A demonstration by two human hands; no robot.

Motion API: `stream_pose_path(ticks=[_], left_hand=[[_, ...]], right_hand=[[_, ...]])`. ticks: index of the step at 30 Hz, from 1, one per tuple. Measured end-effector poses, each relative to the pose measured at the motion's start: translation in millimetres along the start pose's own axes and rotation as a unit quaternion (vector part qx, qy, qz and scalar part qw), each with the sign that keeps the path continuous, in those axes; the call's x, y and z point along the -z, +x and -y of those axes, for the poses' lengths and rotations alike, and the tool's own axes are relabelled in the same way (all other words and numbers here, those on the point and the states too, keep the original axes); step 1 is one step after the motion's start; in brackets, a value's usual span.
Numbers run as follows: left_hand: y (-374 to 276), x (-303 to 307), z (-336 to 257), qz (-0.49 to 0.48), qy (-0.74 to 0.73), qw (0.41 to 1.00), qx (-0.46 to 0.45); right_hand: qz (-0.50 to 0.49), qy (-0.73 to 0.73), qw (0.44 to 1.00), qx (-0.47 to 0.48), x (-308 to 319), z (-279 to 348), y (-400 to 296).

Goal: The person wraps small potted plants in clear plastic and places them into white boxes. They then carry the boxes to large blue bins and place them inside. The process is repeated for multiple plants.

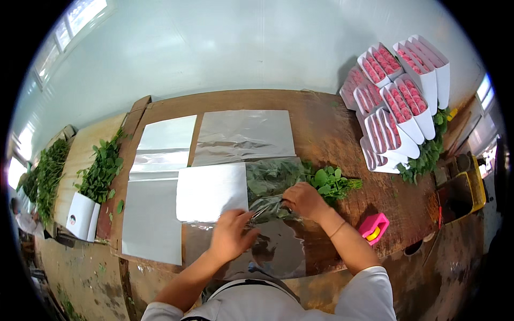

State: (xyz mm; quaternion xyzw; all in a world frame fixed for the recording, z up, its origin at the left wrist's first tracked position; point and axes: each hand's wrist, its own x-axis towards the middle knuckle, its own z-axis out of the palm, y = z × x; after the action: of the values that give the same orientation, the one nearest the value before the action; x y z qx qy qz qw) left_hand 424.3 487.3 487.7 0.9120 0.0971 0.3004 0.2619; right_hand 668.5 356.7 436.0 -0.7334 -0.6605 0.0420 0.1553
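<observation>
A bunch of leafy green stems lies across the wooden table, its cut ends to the right and its leaves partly under clear plastic film. White corrugated wrapping covers the bunch's left end. My left hand is at the lower right corner of the white wrapping, thumb and fingers apart, with nothing seen in it. My right hand has its fingers curled on the film's edge over the leaves; the fingertips are partly hidden. Film also extends over the table edge towards me.
Silvery sheets and a grey-white sheet lie behind and left. A pink tape dispenser is at right. Wrapped pink roses are stacked at the back right. Another wrapped leafy bunch lies left. A yellow-rimmed crate stands far right.
</observation>
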Motion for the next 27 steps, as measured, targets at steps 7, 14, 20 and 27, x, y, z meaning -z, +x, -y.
stream_pose_path(ticks=[7, 14, 20, 27], left_hand=[[53, -88, 39, 0.099, 0.195, 0.976, -0.001], [67, -105, 37, 0.212, 0.261, 0.938, 0.082], [86, -89, 34, 0.218, 0.343, 0.909, 0.085], [113, -86, 66, 0.310, 0.292, 0.905, 0.016]], right_hand=[[0.159, 0.305, 0.932, -0.111, 13, -29, 67], [-0.079, 0.185, 0.958, -0.206, -23, -83, 68], [-0.089, 0.010, 0.990, -0.106, -3, -34, 67], [-0.259, -0.041, 0.964, -0.041, -46, 22, 43]])
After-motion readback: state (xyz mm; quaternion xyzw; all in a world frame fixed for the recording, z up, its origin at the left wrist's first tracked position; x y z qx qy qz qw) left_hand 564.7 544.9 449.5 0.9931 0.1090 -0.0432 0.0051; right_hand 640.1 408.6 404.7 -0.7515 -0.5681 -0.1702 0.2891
